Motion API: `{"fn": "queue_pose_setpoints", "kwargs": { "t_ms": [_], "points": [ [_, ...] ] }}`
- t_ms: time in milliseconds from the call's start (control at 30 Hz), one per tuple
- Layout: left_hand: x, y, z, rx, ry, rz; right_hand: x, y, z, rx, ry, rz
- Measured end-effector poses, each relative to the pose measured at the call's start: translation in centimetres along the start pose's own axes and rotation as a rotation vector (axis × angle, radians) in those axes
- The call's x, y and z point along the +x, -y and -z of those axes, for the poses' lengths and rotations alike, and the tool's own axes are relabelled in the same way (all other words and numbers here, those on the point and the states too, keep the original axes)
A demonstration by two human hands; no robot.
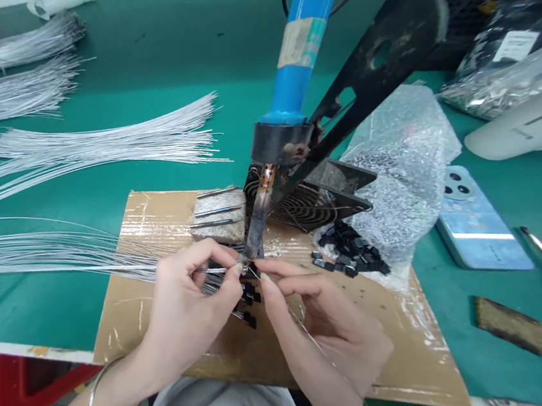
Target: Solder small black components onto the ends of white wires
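Observation:
My left hand [190,308], a silver bangle on its wrist, pinches a thin grey-white wire [137,267] close to its end. Between finger and thumb of my right hand [322,320] is a strand of solder wire [309,334], which trails down across the palm. Both sets of fingertips meet just under the dark tip [255,234] of a blue soldering iron [293,65], fixed pointing downward in a black stand [380,43]. The small part at the wire's end is mostly hidden. Beneath my left hand lie several wires with black connectors [246,296].
Cardboard [389,358] covers the bench. Behind my hands are a pad with metal pins [219,218] and a black fan [300,203]. Loose black pieces [353,246] spill from a plastic bag [402,163]. Rightward lies a phone [481,219]; wire bundles [100,143] lie left.

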State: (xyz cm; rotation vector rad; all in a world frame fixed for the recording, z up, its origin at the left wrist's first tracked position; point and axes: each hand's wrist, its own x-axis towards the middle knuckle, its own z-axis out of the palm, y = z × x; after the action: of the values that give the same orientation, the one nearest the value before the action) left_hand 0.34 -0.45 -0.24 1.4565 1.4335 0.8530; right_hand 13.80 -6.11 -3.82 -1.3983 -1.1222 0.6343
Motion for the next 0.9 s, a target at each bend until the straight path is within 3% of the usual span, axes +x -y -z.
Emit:
{"fn": "queue_pose_setpoints", "kwargs": {
  "t_ms": [567, 900],
  "points": [
    [-0.21, 0.08, 0.11, 0.014, 0.004, -0.006, 0.10, 0.10, -0.01, 0.002, -0.001, -0.010],
    [-0.19, 0.15, 0.10, 0.010, -0.003, -0.031, 0.08, -0.80, 0.00, 0.010, -0.001, 0.115]
  ]
}}
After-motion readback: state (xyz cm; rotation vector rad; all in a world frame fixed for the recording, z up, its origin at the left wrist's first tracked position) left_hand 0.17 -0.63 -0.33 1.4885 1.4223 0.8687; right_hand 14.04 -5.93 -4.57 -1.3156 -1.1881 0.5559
